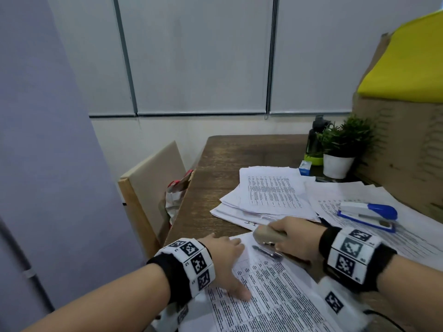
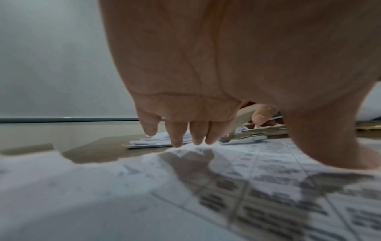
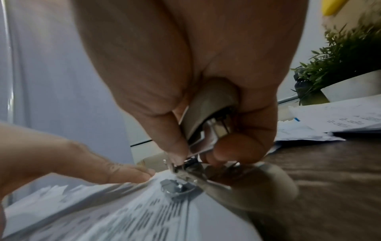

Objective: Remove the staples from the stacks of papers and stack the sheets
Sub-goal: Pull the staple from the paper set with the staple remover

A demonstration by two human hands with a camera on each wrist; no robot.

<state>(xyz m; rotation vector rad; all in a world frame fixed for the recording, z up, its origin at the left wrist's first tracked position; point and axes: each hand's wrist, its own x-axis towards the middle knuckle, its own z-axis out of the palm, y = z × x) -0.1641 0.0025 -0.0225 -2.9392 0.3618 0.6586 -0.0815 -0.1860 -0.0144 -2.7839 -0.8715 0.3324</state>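
Observation:
A printed paper stack (image 1: pixel 271 291) lies at the table's near edge. My left hand (image 1: pixel 225 257) presses flat on it, fingers spread, fingertips (image 2: pixel 177 143) near the stack's far corner. My right hand (image 1: pixel 291 238) grips a beige staple remover (image 1: pixel 266 234) over that corner. In the right wrist view the staple remover (image 3: pixel 206 114) has its metal claws down at the paper stack (image 3: pixel 123 216), just above a small grey piece on the sheet. My left hand (image 3: pixel 98 169) touches the paper beside it. A loose pile of sheets (image 1: pixel 266 195) lies further back.
A blue and white stapler (image 1: pixel 369 213) rests on papers at the right. A potted plant (image 1: pixel 342 149), a dark bottle (image 1: pixel 315 137) and a small blue box (image 1: pixel 305 167) stand behind. A cardboard box (image 1: pixel 405 144) with yellow cloth fills the right. A chair (image 1: pixel 153 185) stands left of the wooden table (image 1: pixel 230 159).

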